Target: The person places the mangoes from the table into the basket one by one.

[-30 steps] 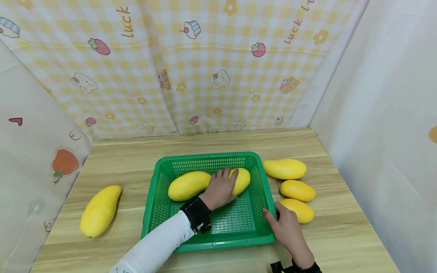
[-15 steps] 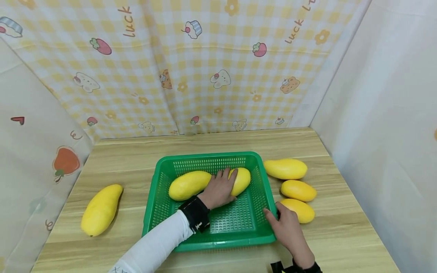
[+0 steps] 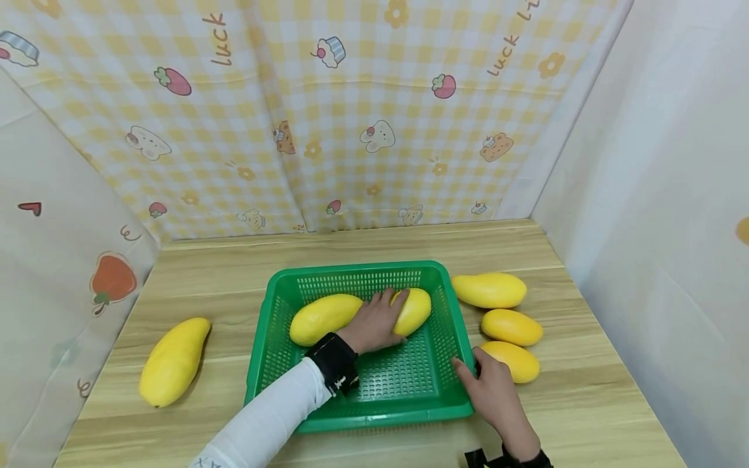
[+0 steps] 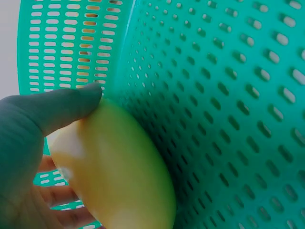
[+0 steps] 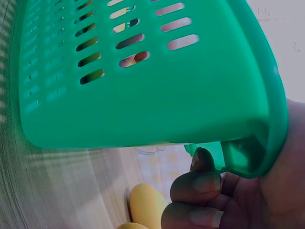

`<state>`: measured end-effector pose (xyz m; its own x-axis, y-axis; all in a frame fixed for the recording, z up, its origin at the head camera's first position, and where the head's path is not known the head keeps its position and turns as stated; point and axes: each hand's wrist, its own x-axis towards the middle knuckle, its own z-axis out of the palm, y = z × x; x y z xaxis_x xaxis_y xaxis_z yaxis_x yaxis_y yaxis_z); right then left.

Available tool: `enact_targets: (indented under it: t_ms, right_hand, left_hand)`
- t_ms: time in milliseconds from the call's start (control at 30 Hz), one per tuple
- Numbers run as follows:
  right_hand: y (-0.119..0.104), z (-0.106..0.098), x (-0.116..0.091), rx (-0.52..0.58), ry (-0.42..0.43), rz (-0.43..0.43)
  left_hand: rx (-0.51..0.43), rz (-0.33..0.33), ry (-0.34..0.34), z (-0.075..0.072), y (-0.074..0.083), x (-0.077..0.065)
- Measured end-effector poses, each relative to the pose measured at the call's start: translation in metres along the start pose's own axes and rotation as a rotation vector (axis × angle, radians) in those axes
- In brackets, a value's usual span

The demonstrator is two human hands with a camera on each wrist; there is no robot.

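Note:
In the head view a green plastic basket (image 3: 380,417) stands on the table with two yellow mangoes in it. My left hand (image 3: 373,325) reaches inside and grips the right-hand mango (image 3: 415,311). The left wrist view shows the thumb (image 4: 71,106) over this mango's end and the other fingers along its far side. Left of it lies the other mango (image 3: 318,320), partly behind the hand. My right hand (image 3: 493,391) holds the basket's right rim near the front corner. In the right wrist view its fingers (image 5: 195,188) curl under the rim (image 5: 274,124).
Three more mangoes lie right of the basket: one at the back (image 3: 490,290), a middle one (image 3: 512,327) and a front one (image 3: 517,363) beside the right hand. A larger mango (image 3: 174,364) lies on the left. Patterned curtains (image 3: 374,182) surround the wooden table (image 3: 222,260).

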<state>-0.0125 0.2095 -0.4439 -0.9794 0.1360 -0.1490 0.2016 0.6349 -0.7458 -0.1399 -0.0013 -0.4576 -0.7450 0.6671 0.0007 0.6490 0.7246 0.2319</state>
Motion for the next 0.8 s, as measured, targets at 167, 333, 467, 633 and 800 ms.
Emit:
enact_targets:
  t_ms: [167,333,467,633,800]
  right_hand:
    - [0.0,0.0,-0.001,0.003,-0.004,-0.006]
    - [0.0,0.0,0.001,-0.008,0.002,-0.031]
    - [0.0,0.0,0.001,-0.009,-0.002,-0.038]
    - [0.002,-0.001,0.001,-0.007,-0.002,-0.036]
    - [0.003,-0.001,0.001,-0.007,0.002,-0.042]
  left_hand:
    - [0.008,0.02,0.003,0.001,-0.001,-0.002]
    - [-0.01,0.032,0.018,0.0,-0.004,-0.005]
    - [-0.047,0.023,0.003,-0.002,-0.006,-0.009]
    - [-0.06,0.037,-0.011,-0.007,-0.007,-0.014]
    - [-0.043,0.065,-0.011,-0.015,-0.004,-0.021]
